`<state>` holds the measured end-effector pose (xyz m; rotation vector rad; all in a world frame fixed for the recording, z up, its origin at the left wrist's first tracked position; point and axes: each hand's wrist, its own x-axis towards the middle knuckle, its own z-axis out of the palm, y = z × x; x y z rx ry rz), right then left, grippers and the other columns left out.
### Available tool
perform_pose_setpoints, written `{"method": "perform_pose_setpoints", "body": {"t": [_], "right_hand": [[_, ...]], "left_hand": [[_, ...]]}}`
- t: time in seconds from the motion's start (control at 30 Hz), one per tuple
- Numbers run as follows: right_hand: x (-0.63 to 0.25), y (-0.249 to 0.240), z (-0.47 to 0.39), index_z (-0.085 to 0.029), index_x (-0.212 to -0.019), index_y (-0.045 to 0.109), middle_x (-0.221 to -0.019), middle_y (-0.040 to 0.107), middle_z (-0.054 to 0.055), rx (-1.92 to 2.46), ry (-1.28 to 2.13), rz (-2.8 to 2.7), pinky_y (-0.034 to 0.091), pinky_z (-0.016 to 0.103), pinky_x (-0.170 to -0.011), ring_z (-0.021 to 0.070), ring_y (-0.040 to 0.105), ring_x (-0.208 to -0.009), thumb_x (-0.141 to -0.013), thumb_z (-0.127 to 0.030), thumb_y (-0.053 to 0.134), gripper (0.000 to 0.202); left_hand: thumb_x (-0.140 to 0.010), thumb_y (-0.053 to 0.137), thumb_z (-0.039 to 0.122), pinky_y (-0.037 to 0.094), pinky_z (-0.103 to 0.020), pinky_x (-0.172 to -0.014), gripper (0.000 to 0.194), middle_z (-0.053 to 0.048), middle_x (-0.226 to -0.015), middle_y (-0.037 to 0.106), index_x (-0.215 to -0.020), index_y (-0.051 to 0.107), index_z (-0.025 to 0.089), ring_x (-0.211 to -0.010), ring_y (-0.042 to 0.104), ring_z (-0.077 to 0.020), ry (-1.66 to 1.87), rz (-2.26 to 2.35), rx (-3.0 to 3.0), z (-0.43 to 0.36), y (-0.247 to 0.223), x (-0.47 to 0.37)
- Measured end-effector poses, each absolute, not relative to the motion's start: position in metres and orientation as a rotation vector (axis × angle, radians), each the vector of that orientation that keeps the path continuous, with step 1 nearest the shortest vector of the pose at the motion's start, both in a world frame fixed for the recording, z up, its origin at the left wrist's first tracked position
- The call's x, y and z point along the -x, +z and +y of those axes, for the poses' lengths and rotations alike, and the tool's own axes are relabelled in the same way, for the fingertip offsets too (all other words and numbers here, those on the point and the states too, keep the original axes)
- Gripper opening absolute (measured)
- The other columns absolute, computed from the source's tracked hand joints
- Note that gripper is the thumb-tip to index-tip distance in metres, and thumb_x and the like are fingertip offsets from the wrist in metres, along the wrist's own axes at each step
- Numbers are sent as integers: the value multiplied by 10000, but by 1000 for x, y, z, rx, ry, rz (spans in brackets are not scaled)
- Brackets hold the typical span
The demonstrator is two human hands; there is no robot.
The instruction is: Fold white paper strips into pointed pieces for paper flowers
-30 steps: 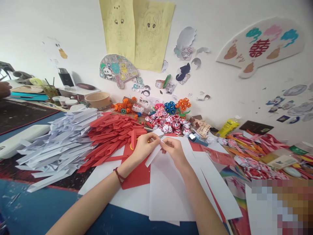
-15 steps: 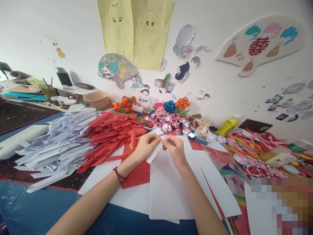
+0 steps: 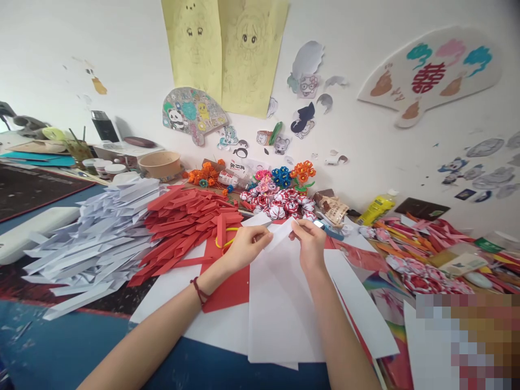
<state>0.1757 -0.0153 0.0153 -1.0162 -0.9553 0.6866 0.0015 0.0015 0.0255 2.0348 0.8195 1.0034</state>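
Observation:
A narrow strip of white paper (image 3: 281, 235) slants between my two hands above a stack of white sheets (image 3: 284, 309). My right hand (image 3: 311, 244) pinches its upper end between thumb and fingers. My left hand (image 3: 248, 245) is closed, thumb against forefinger, at the strip's left edge; how much paper lies between those fingertips is hard to see. Just behind the left hand, yellow loops (image 3: 221, 239), perhaps scissor handles, lie on red paper (image 3: 227, 287). A dark red cord circles my left wrist.
Piles of folded white strips (image 3: 109, 233) and folded red strips (image 3: 187, 227) spread to the left. Red-and-white paper flowers (image 3: 284, 203) sit behind my hands. Rightward are a yellow bottle (image 3: 377, 207) and a heap of coloured strips (image 3: 430, 238). A wall closes off the back.
My right hand has moved right and apart from my left, holding the strip's end. The strip now spans the gap between the hands, where earlier both sets of fingertips met on it.

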Motion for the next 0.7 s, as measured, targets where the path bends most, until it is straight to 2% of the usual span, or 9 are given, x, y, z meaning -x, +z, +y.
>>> {"method": "perform_pose_setpoints", "body": {"t": [0.2, 0.53, 0.7], "right_hand": [[-179, 15, -11, -150, -635, 647, -508, 545, -18, 1023, 670, -950, 355, 257, -512, 109, 474, -498, -678, -274, 706, 144], [-179, 15, -13, -150, -652, 646, -540, 525, -14, 1019, 662, -918, 357, 264, -525, 111, 459, -522, -686, -313, 729, 186], [-171, 23, -17, -190, -901, 683, -767, 622, 28, 852, 852, -1090, 423, 278, -608, 144, 537, -663, -794, -395, 659, 232]], "left_hand": [[-892, 469, 375, 300, -197, -512, 387, 12, -531, 567, -587, 519, 142, -493, 444, -78, 990, 860, -2031, -1, 23, -2], [-902, 399, 524, 290, -198, -470, 514, 29, -494, 470, -548, 448, 155, -460, 401, -75, 900, 858, -1892, -1, 19, -3], [-867, 420, 595, 222, -198, -429, 509, 58, -461, 360, -601, 449, 162, -424, 302, -61, 885, 741, -1637, 0, 17, -5]]}}
